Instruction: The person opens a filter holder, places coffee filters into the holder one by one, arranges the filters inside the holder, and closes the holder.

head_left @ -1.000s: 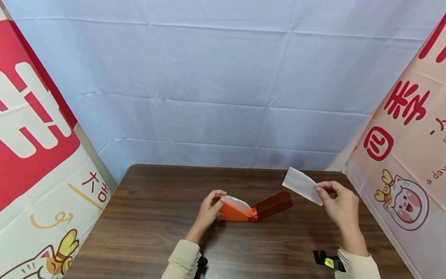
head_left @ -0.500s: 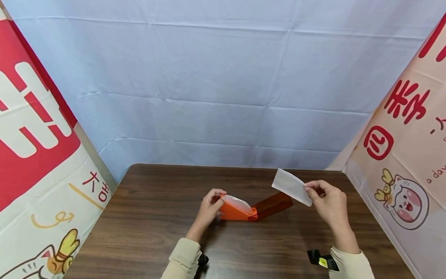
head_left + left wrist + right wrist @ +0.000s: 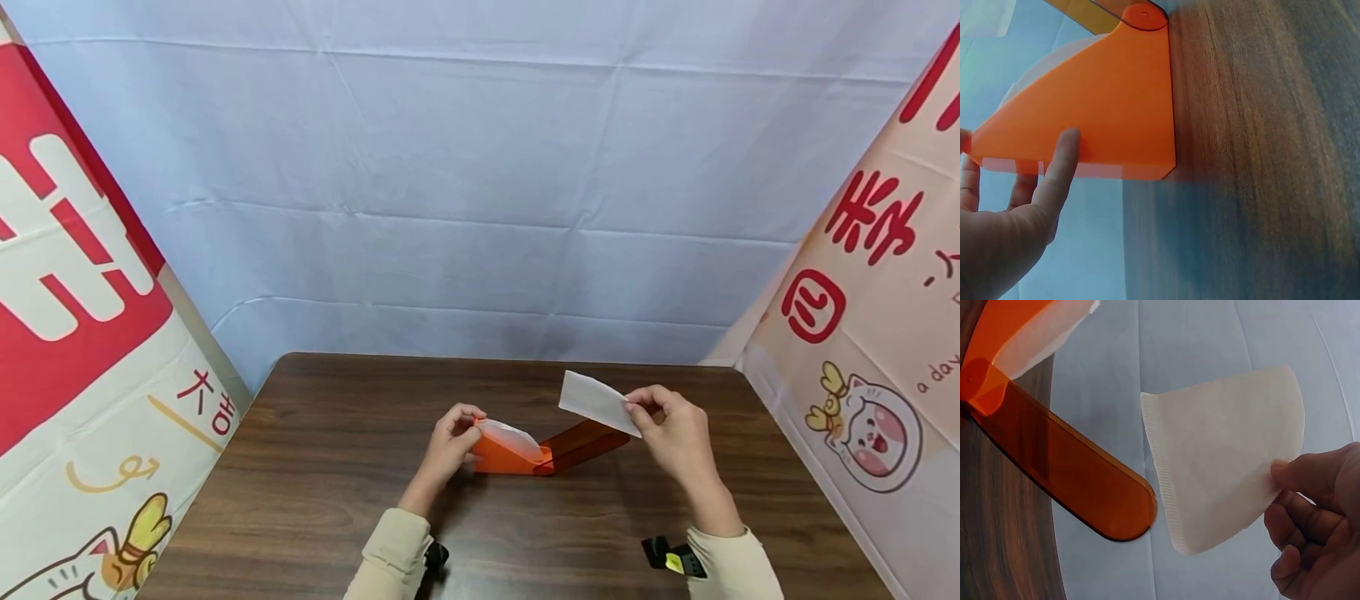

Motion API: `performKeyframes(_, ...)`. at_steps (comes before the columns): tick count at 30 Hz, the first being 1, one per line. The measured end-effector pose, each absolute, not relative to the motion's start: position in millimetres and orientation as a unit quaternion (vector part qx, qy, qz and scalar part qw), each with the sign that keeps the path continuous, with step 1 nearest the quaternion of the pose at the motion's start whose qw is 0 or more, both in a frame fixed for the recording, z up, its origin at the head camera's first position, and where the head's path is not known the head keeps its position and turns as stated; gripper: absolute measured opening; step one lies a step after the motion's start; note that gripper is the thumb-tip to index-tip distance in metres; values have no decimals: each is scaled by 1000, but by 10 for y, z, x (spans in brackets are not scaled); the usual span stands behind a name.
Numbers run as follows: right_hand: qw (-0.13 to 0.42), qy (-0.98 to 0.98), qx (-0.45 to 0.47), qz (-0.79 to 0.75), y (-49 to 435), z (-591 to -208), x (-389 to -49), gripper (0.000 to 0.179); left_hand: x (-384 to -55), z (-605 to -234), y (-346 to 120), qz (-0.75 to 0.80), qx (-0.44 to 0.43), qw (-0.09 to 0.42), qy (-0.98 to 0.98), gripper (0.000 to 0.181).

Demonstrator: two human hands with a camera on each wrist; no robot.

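Note:
An orange coffee filter holder (image 3: 507, 454) with sloping sides stands on the table, white filters (image 3: 510, 433) showing along its top. Its see-through brown lid (image 3: 1066, 469) is swung out to the right. My left hand (image 3: 450, 446) grips the holder's tall left end; in the left wrist view the thumb (image 3: 1063, 162) lies against its side and other fingers are partly hidden behind. Up above the lid, my right hand (image 3: 675, 429) pinches one white paper coffee filter (image 3: 1225, 456) by its edge between thumb and fingers. The filter has a crimped seam and a rounded edge, apart from the holder.
A dark wood-grain table (image 3: 337, 433) lies under everything. Pale blue cloth (image 3: 450, 183) hangs behind it, with printed banners (image 3: 862, 375) at both sides. Each wrist wears a black strap device.
My right hand has moved left with the coffee filter, bringing it over the lid and nearer the holder. The left hand and holder have stayed in place.

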State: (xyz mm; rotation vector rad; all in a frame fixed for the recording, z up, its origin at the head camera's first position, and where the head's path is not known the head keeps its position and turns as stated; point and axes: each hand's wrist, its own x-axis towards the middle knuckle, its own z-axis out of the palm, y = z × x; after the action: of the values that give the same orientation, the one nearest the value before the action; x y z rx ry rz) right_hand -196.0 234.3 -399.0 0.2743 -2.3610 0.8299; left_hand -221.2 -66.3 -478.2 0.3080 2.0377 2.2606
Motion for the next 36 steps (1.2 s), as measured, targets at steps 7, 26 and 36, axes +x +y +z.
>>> performKeyframes(7, 290, -889, 118, 335, 2265, -4037, -1981, 17, -2212, -4794, -669, 742, 102, 45, 661, 25)
performKeyframes(26, 239, -892, 167, 345, 2068, -4126, -2054, 21, -2221, -4810, -661, 746, 103, 43, 657, 25)
performKeyframes(36, 200, -899, 187, 342, 1960, -4189, -2093, 20, -2234, -4818, -661, 742, 103, 46, 660, 25)
